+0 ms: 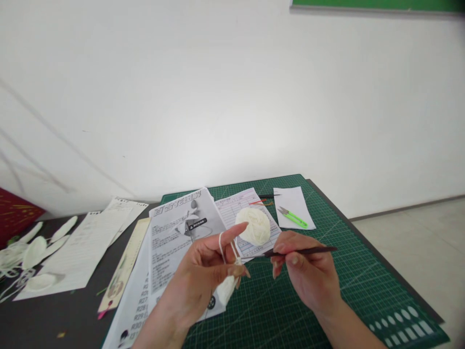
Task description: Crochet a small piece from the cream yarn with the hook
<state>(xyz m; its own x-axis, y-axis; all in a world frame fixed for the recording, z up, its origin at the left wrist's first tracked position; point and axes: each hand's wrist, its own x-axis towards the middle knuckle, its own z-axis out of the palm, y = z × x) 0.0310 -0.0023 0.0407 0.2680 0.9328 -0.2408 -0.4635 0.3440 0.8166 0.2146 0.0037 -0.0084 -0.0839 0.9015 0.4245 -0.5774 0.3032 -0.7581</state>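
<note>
My left hand (203,271) pinches a small white crocheted piece (225,290) between thumb and fingers, with white yarn looped over its raised index finger. In my right hand (312,271) is a dark-handled crochet hook (316,250), held like a pen. Its thin tip points left and reaches the top of the white piece by my left fingertips. Just behind both hands, a ball of cream yarn (256,227) rests on a printed form (236,206).
Green cutting mat (269,310) lies under the hands. Green-handled snips (293,218) sit on white paper (296,198) at the back right. Printed sheets (163,242), a ruler (125,264) and white crocheted petals (34,252) are on the left. A wall (232,97) stands behind.
</note>
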